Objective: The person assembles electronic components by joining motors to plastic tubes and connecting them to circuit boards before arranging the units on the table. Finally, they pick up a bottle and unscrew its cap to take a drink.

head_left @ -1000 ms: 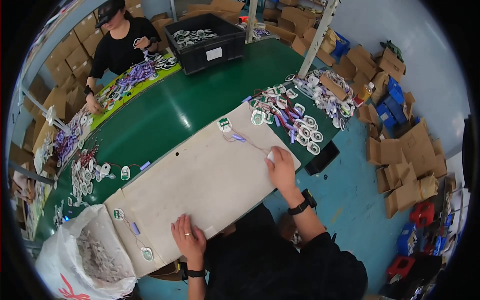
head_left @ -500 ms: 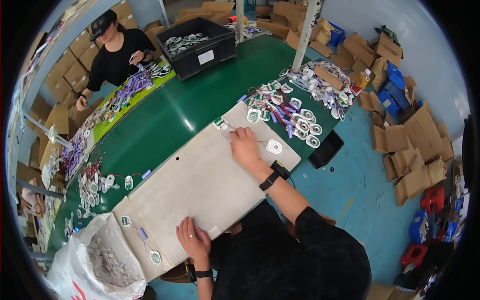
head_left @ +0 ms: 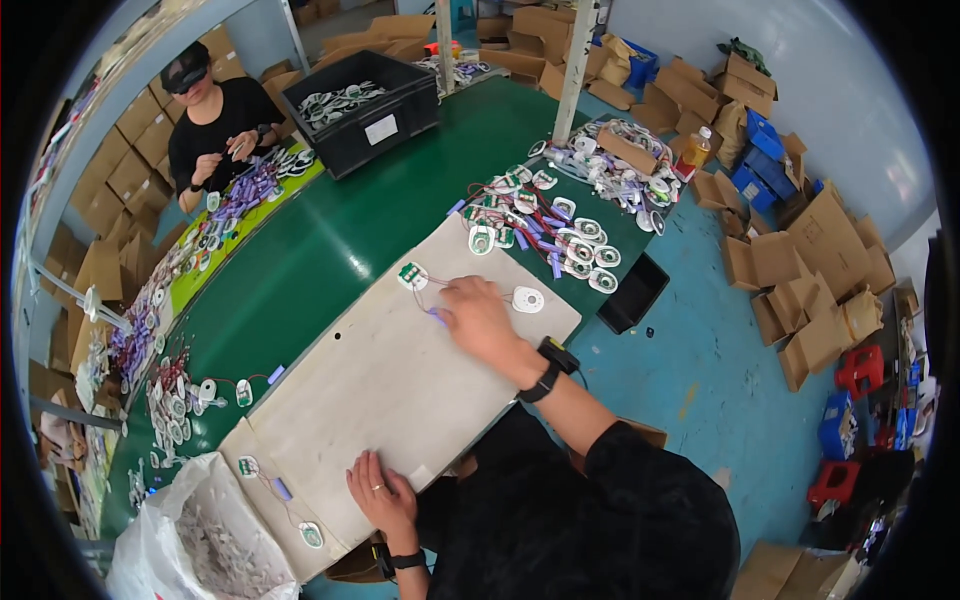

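Note:
My right hand (head_left: 486, 325) bends its fingers over a wired assembly on the pale board (head_left: 370, 390). A purple cylindrical battery (head_left: 437, 316) pokes out by my thumb, its rest hidden under the hand. Thin wires run to a white piece with a green circuit board (head_left: 411, 276) on the left and to a round white disc (head_left: 528, 299) on the right. My left hand (head_left: 383, 497) rests flat on the board's near edge, fingers stretched, holding nothing. At the board's left end lies another wired set: a circuit board piece (head_left: 248, 466), a purple battery (head_left: 282, 489) and an oval piece (head_left: 311, 535).
Wired parts (head_left: 545, 225) heap beyond the board on the green table (head_left: 400, 195); another pile (head_left: 172, 400) lies left. A white plastic bag (head_left: 160, 540) of scraps stands near left. A black bin (head_left: 370, 130) sits at the back, with a co-worker (head_left: 225, 125) beside it.
My right hand has shifted slightly; the purple battery now shows beside my thumb. The whole view has moved a little. My left hand stays on the board. The co-worker's hands have come together.

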### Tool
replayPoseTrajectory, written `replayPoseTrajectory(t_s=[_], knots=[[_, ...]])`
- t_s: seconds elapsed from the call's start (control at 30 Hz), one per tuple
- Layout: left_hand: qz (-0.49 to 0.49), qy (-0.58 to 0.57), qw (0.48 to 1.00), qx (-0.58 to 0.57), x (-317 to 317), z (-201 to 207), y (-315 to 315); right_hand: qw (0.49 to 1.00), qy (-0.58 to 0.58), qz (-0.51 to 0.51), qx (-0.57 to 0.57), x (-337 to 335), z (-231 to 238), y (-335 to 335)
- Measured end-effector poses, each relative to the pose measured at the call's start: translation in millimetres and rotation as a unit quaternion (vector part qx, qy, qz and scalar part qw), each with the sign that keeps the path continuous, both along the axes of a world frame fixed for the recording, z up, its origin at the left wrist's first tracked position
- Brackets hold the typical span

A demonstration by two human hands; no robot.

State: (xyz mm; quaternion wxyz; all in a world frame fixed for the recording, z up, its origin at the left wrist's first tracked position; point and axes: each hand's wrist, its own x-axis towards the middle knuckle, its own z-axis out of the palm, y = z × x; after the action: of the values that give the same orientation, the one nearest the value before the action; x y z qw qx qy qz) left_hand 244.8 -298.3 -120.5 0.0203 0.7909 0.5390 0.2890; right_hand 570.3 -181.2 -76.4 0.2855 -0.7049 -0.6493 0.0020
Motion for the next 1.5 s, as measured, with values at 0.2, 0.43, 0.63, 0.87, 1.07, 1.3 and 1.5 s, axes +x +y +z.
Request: replayPoseTrajectory(t_s=[0.2,0.43,0.63,0.87,1.07,1.3,1.5], knots=[[-0.001,-0.001,1.000,-0.006,5,4,2,0.985,-0.070,-0.156,0.016,49,-7,-66],[-0.008,0.007,1.000,-0.018,0,3,-1,0.996,0.021,-0.070,-0.051,20,-8,-99],[-0.006,-0.005,1.000,-0.016,5,7,1,0.989,0.144,-0.029,-0.017,12,-2,-74],[0.002,0.003,1.000,-0.009,2,5,-1,0.997,-0.004,0.057,0.053,-16,-18,-5],[0.014,-0.006,1.000,-0.006,1,1,-1,0.997,-0.033,0.063,-0.039,-20,-22,-1],[0.001,-0.006,1.000,-0.004,1,3,1,0.988,0.045,-0.067,0.135,63,-9,20],[0.005,-0.009,1.000,0.001,1,3,1,0.968,0.020,-0.183,0.171,147,-3,39]])
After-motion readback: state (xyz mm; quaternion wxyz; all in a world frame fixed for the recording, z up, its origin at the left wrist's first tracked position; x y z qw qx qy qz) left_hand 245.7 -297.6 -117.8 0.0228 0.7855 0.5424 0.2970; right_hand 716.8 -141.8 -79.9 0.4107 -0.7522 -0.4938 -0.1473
